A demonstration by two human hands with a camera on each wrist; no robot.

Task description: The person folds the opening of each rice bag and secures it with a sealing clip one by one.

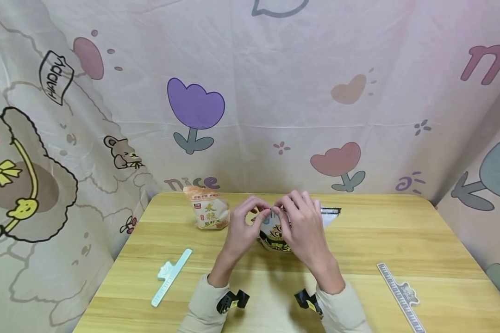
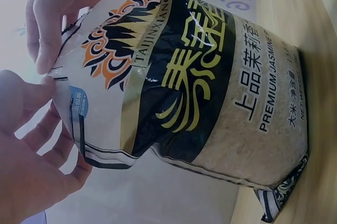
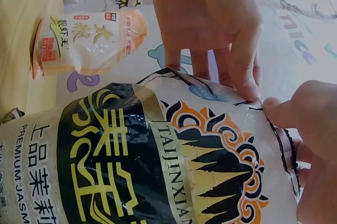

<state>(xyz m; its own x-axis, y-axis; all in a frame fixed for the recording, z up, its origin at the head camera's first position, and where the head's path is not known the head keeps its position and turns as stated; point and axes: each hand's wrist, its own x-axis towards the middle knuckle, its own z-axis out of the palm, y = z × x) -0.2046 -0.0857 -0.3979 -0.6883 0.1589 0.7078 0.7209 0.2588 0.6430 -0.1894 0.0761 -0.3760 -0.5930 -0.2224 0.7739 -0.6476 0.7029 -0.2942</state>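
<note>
A bag of jasmine rice (image 2: 231, 92), clear with a black and gold band, stands upright on the table between my hands. My left hand (image 1: 243, 224) pinches its top edge, thumb in front and fingers behind, as the left wrist view shows. Close beside it, my right hand (image 1: 302, 222) pinches the same edge, the two thumbs almost meeting in the right wrist view. The top of the bag (image 3: 226, 140) bends under the grip, and a blue label (image 3: 208, 93) shows by the left fingers. In the head view the hands hide much of the bag.
A smaller orange and white packet (image 1: 210, 210) stands behind and left of the hands. On the left side of the table lies a mint green clip (image 1: 171, 277); a grey clip (image 1: 401, 296) lies at the right. A printed cloth (image 1: 275, 92) hangs behind the wooden table (image 1: 379, 231).
</note>
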